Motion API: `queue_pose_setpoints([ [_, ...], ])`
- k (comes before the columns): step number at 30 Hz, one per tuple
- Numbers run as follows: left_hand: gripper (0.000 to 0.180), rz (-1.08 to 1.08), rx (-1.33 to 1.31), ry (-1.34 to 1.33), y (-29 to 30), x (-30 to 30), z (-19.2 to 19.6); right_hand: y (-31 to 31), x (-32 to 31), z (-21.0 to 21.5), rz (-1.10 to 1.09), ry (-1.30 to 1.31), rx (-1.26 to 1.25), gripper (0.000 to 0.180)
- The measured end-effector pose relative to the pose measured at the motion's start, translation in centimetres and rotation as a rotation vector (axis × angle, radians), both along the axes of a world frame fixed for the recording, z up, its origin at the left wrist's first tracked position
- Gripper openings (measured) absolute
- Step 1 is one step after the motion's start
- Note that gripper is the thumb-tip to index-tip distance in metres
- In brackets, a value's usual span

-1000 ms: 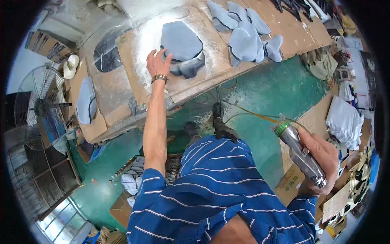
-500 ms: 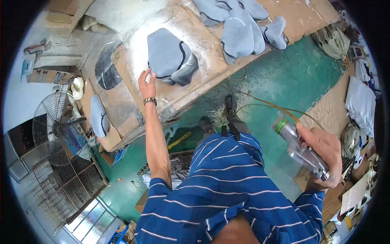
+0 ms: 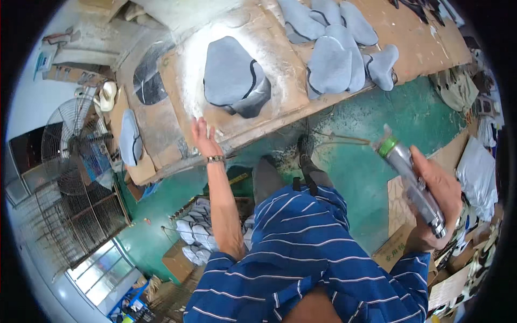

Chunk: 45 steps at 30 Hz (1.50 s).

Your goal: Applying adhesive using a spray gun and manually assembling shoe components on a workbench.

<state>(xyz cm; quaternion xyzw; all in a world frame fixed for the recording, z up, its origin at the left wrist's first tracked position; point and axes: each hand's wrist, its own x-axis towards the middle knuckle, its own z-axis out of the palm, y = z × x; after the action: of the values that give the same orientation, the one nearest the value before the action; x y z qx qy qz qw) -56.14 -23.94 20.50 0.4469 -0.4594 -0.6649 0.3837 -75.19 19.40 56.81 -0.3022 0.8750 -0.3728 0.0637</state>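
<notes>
A grey padded piece with black edging (image 3: 229, 70) lies on white-coated cardboard on the workbench. My left hand (image 3: 205, 141), a metal watch at its wrist, is open just below that piece's near edge and apart from it, over the bench's front. On the right, over the floor, my right hand (image 3: 444, 191) grips a metallic spray gun (image 3: 401, 161) with a green ring near its far end. How all its fingers sit is partly hidden. Several similar grey pieces (image 3: 329, 64) lie heaped farther right on the bench.
One more grey piece (image 3: 130, 139) rests at the bench's left end, beside a wire-caged fan (image 3: 70, 145). Near my left forearm, a rack holds several grey pieces (image 3: 195, 229). A hose (image 3: 347, 139) runs above the green floor. Cardboard (image 3: 396, 248) and a plastic-wrapped bundle (image 3: 476, 175) stand right.
My left hand has drawn back from the grey piece's lower edge toward me. My right hand still holds the spray gun, now slightly lower. The view has shifted a little.
</notes>
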Motion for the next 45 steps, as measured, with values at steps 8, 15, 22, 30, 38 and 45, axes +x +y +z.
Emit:
queue_pose_setpoints([
  [8,0.052,0.071,0.288,-0.168,6.0,9.6,-5.9,-2.2,0.3,1.8,0.094,-0.002,0.030,0.064],
  [15,0.046,0.036,0.332,-0.270,6.3,12.0,-6.6,-6.8,0.3,1.8,0.193,-0.031,-0.022,0.062],
  [22,0.040,0.024,0.340,-0.245,5.3,11.8,-7.1,-7.5,1.2,3.1,0.121,0.012,-0.001,0.065],
  [30,0.046,-0.044,0.375,-0.270,6.1,11.0,-7.2,-5.8,1.7,4.4,0.373,-0.100,0.165,0.074],
  [38,0.046,-0.052,0.345,-0.247,6.7,10.2,-6.5,-4.8,2.1,4.0,0.210,-0.048,0.138,0.062],
  [45,0.045,-0.007,0.308,-0.243,6.4,8.7,-4.6,-5.0,1.5,3.9,0.066,0.110,0.069,0.057],
])
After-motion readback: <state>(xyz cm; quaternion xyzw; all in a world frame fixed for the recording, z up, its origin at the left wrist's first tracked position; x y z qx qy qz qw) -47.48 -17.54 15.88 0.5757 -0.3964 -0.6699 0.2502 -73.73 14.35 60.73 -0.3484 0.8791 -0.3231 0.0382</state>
